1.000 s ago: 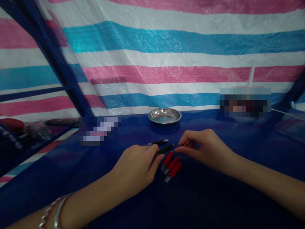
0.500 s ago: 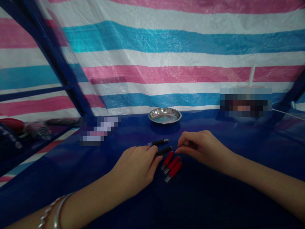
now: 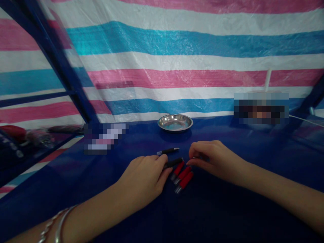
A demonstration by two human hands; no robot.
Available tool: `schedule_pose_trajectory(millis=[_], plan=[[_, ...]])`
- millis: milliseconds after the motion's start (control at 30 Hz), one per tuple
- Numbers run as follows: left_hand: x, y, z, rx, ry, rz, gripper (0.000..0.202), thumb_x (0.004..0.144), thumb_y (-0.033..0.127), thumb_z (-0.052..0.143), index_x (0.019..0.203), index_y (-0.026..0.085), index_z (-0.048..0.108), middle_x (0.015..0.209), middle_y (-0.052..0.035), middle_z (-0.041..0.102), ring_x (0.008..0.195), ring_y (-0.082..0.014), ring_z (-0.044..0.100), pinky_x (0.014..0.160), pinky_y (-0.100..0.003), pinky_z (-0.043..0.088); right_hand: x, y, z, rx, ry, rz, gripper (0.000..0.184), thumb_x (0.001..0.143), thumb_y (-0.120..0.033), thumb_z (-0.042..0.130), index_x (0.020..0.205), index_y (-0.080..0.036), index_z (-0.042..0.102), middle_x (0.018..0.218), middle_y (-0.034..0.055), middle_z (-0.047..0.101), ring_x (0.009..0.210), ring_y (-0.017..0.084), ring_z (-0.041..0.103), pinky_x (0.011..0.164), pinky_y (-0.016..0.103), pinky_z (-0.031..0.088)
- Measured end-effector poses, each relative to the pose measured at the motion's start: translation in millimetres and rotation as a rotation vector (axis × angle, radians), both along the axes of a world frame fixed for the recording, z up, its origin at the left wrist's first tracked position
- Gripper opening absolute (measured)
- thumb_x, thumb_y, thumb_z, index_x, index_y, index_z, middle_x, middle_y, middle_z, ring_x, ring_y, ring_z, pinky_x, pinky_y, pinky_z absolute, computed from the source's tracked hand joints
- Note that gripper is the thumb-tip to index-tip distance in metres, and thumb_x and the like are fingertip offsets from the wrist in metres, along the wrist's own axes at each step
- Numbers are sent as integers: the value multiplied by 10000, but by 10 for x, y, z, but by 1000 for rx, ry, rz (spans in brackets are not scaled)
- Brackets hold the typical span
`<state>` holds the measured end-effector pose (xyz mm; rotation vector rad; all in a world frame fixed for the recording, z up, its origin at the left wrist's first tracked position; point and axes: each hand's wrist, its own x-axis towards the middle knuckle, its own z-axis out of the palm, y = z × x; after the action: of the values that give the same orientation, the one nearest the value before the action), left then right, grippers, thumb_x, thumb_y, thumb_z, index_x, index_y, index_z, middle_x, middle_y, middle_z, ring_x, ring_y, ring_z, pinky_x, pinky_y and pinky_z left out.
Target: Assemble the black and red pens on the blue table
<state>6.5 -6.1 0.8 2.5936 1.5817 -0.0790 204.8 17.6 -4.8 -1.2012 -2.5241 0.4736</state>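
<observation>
My left hand (image 3: 148,175) is closed on a black pen barrel (image 3: 174,163), which sticks out to the right between thumb and fingers. Just across from the barrel's end, my right hand (image 3: 209,155) is curled in a pinch; what it holds, if anything, is too small to make out. Below and between the hands lie three short red pen barrels (image 3: 182,175) with clear ends, side by side and slanted. Beyond my left fingers rests another black pen piece (image 3: 168,151) with a silvery tip, apart from both hands.
A round metal dish (image 3: 175,123) stands at the back of the blue table (image 3: 217,212). At back left lies a blurred-out item (image 3: 106,139), and another with a white stick (image 3: 261,108) is at back right. Blue frame posts and a striped sheet (image 3: 177,44) stand behind.
My right hand has shifted slightly down and right. The tip of the held black barrel has dipped a little toward the red ones. The rest has stayed put.
</observation>
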Motion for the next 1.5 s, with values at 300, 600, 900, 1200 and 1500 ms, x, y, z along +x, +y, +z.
schedule_pose_trajectory(millis=[300, 600, 900, 1200, 1500], plan=[[-4, -10, -2, -9, 16, -14, 244, 826, 298, 294, 855, 184, 509, 784, -38, 582, 658, -172, 571, 532, -253, 390, -20, -23, 4, -43, -82, 31, 100, 781, -234, 501, 756, -157, 558, 701, 14, 560, 612, 84, 483, 554, 186, 324], [27, -32, 45, -50, 17, -48, 239, 825, 281, 298, 878, 184, 510, 818, -45, 585, 715, -193, 582, 588, -290, 426, -40, -57, 44, -115, -124, 82, 103, 805, -216, 465, 790, -159, 549, 749, 19, 582, 678, 100, 527, 608, 201, 358], [23, -28, 12, -29, 62, -123, 214, 835, 261, 299, 882, 206, 501, 809, -18, 586, 690, -186, 576, 599, -316, 440, -46, -78, 56, -127, -146, 76, 98, 809, -226, 455, 838, -186, 539, 791, 7, 594, 722, 116, 545, 621, 213, 361], [21, -33, 5, -16, 64, -121, 221, 839, 274, 292, 881, 209, 498, 807, -13, 583, 690, -186, 572, 597, -317, 438, -54, -78, 74, -146, -161, 72, 88, 805, -213, 450, 821, -182, 530, 792, 6, 592, 721, 118, 546, 610, 212, 357], [23, -27, -5, -14, 58, -111, 222, 838, 271, 285, 873, 210, 495, 806, -13, 587, 710, -195, 576, 620, -338, 445, -48, -84, 62, -122, -183, 71, 86, 806, -228, 449, 834, -196, 523, 802, -4, 591, 734, 126, 548, 621, 224, 367]])
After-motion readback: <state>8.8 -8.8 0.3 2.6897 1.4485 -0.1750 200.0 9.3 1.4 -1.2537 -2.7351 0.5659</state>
